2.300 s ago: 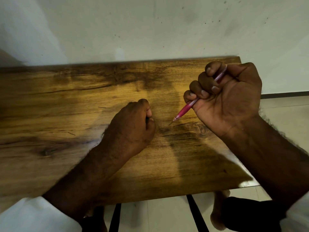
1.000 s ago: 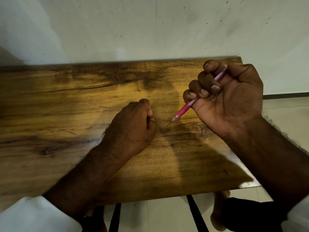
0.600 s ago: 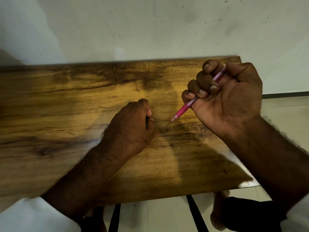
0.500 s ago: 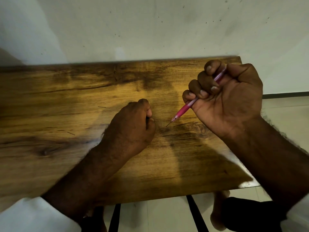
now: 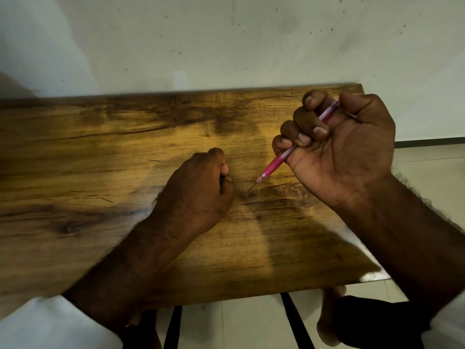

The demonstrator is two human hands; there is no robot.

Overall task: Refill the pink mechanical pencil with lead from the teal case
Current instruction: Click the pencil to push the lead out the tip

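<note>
R hand (image 5: 344, 149) is closed in a full fist round the pink mechanical pencil (image 5: 274, 163), palm turned up toward the camera, raised over the right end of the wooden table (image 5: 100, 147). Fingers (image 5: 305, 137) curl over the barrel and the thumb sits on the top end. Pencil slants down-left; pink grip section and clear tip stick out below the fist, w/ a thin lead (image 5: 251, 188) showing past the tip, pointing at the tabletop near its middle. Can't tell if the lead touches the wood.

L hand (image 5: 198, 190) rests on the table near the middle, just left of the pencil tip, curled into a loose fist, knuckles up. Something small and dark shows between thumb and forefinger; too little visible to say what it is or if it's gripped.

Teal case: not seen anywhere in view.

A few thin dark slivers (image 5: 107, 199) lie on the wood toward the left half; too small to identify. Upper part of the pencil is hidden inside the fist. Left end of the table is cut off by the frame edge and slightly blurred. No readable writing or brand on the pencil.
</note>
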